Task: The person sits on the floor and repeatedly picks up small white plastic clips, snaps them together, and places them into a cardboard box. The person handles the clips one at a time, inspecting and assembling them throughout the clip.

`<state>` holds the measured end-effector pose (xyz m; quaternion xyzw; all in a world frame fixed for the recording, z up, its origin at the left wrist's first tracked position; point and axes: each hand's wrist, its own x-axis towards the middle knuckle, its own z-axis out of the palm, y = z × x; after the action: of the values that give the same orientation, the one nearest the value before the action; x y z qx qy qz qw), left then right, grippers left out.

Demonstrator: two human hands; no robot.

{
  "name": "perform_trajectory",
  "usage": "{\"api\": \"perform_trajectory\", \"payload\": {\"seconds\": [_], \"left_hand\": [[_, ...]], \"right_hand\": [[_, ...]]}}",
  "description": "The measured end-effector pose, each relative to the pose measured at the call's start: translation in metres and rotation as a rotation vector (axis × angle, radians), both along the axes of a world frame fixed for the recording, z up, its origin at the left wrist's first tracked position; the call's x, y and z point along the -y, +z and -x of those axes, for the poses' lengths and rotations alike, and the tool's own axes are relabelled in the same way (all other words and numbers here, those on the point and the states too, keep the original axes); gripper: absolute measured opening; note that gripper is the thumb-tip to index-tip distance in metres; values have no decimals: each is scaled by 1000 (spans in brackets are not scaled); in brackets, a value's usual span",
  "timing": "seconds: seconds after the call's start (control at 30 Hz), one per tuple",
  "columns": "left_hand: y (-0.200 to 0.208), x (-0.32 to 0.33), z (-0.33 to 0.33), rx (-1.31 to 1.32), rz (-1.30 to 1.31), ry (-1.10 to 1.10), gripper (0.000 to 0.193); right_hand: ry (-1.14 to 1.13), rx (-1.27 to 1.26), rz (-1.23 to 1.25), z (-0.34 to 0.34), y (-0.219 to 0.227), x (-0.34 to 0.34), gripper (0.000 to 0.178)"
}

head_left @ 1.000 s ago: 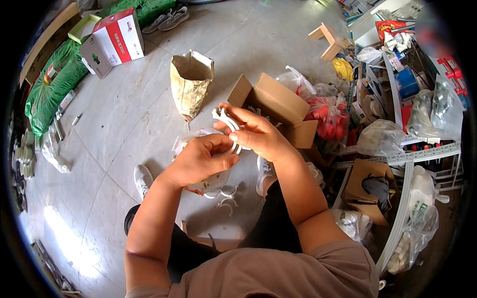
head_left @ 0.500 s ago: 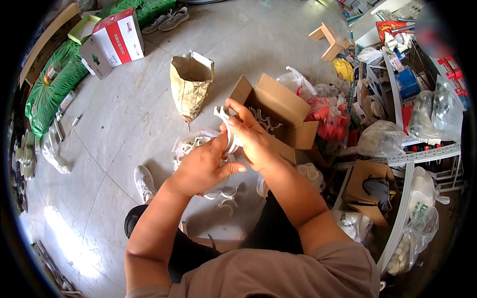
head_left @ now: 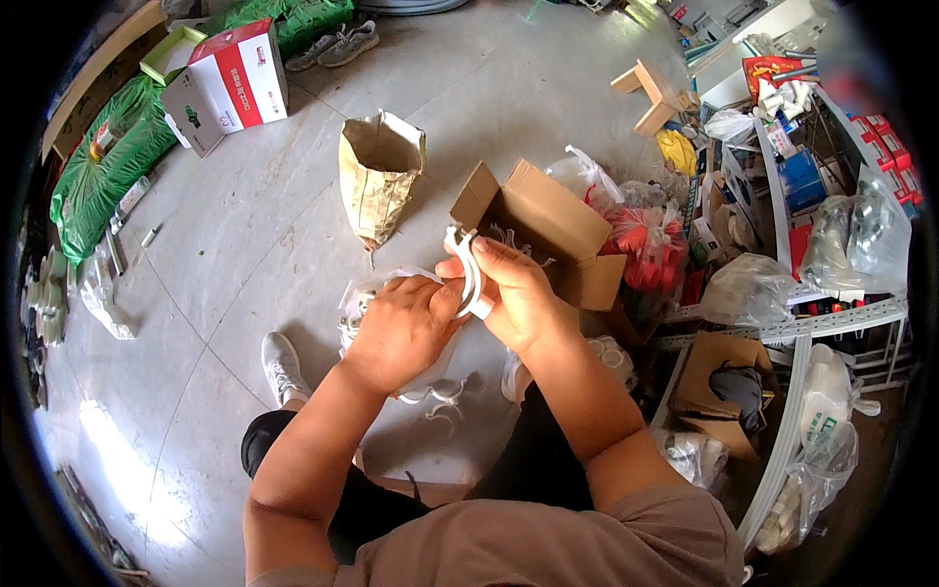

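Note:
A curved white plastic pipe clip (head_left: 472, 279) is held between my two hands in front of me. My right hand (head_left: 523, 298) pinches it from the right, with the thumb and fingers along its side. My left hand (head_left: 403, 321) is closed against its left side, fingers curled and the tips partly hidden. Under my left hand lies a clear plastic bag (head_left: 350, 298) of white fittings, mostly covered. More white clips (head_left: 445, 395) lie loose below my wrists. Beyond my right hand stands an open cardboard box (head_left: 558, 210) with similar clips inside.
An open tan sack (head_left: 377, 191) stands on the floor ahead. To the right are a bag of red items (head_left: 646, 240), a smaller carton (head_left: 724, 391) and a crowded metal shelf (head_left: 797, 328). Green sacks (head_left: 112, 176) and a red-and-white box (head_left: 238, 78) sit at far left.
Both hands have come down slightly, and the clip with them. My left fingers have curled in, its thumb no longer sticking out, and my right fingers have shifted along the clip.

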<state>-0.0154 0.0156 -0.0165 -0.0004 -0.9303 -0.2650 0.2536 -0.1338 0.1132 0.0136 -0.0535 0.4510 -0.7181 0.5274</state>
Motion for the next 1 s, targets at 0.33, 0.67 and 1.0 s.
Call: {"api": "perform_trajectory", "payload": {"seconds": [0.33,0.67,1.0], "left_hand": [[17,18,-2,-204,-722,96,25],[23,13,-4,-120,-1401,-57,15],[25,18,-8,-69,-1423,-37,15]], "right_hand": [[53,-19,229,11,-6,-2,15],[112,-150,253,-1,-12,0,16],[87,-382,149,-5,-4,2,16]]}}
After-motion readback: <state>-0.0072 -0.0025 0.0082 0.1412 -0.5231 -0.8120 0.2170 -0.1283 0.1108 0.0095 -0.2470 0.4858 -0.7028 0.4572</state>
